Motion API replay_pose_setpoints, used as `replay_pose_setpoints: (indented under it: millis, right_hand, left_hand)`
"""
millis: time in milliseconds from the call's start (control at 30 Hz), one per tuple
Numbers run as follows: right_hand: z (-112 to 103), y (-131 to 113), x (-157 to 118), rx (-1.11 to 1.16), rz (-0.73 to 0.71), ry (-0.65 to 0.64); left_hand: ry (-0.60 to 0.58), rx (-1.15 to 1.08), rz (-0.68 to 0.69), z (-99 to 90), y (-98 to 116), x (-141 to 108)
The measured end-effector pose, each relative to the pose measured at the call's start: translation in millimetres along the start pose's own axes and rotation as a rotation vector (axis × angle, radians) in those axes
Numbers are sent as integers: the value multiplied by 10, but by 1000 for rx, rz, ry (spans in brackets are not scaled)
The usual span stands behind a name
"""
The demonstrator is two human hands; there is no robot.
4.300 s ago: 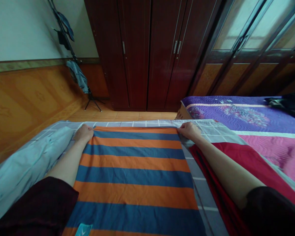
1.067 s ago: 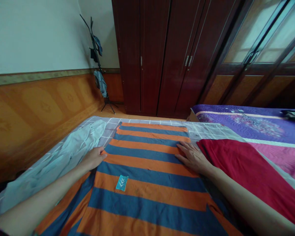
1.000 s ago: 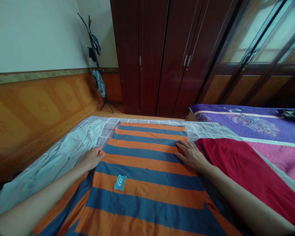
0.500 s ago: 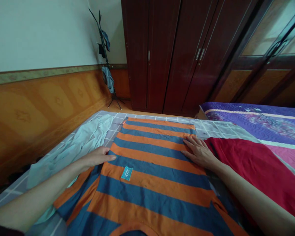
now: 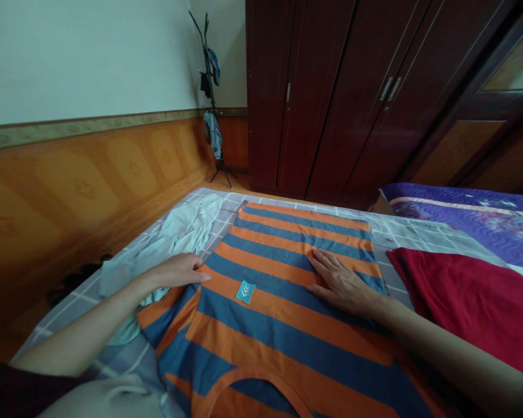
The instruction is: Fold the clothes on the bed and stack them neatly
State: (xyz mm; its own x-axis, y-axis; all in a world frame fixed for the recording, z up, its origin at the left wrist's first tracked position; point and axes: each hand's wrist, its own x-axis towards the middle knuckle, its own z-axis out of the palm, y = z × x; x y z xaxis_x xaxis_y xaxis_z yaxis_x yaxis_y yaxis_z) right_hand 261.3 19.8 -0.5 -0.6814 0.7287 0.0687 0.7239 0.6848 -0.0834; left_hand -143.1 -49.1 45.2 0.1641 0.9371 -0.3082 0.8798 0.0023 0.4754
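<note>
An orange and blue striped T-shirt (image 5: 270, 261) lies spread on the bed, its collar nearest me and a small turquoise patch on its chest. At its left edge is my left hand (image 5: 181, 270), the thumb on top and the other fingers closed at the edge, partly hidden. My right hand (image 5: 342, 284) rests flat on the shirt right of the patch, fingers stretched out. Left of the shirt is a crumpled pale garment (image 5: 174, 229). A red garment (image 5: 470, 302) lies to the right, beyond my right forearm.
Grey checked bedding (image 5: 76, 305) covers the bed. A purple patterned bedspread (image 5: 457, 203) is at the far right. Past the bed stand a dark red wardrobe (image 5: 322, 98) and a coat rack (image 5: 213, 104) with clothes on it. A wood-panelled wall (image 5: 113, 162) runs along the left.
The view has swung right to left, so things sit further right. My right hand has slid from the shirt's right edge towards its middle. My left hand has shifted slightly along the left edge towards the collar.
</note>
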Motion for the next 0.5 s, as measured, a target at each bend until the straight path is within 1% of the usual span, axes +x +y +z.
replay_pose_setpoints:
  millis: [100, 233, 333, 400, 500]
  right_hand:
    - [-2, -358, 218, 10, -42, -46]
    - [19, -954, 537, 57, -131, -56]
    - [62, -1402, 753, 108, -222, -41]
    - [101, -1657, 862, 132, -281, -13]
    - [154, -1902, 928, 176, -335, 8]
  left_hand:
    - [32, 123, -20, -38, -23, -92]
    - [158, 100, -3, -24, -37, -194]
    - [238, 95, -49, 12, -55, -262]
    - [237, 108, -78, 34, -86, -313]
    - [162, 110, -63, 58, -159, -410]
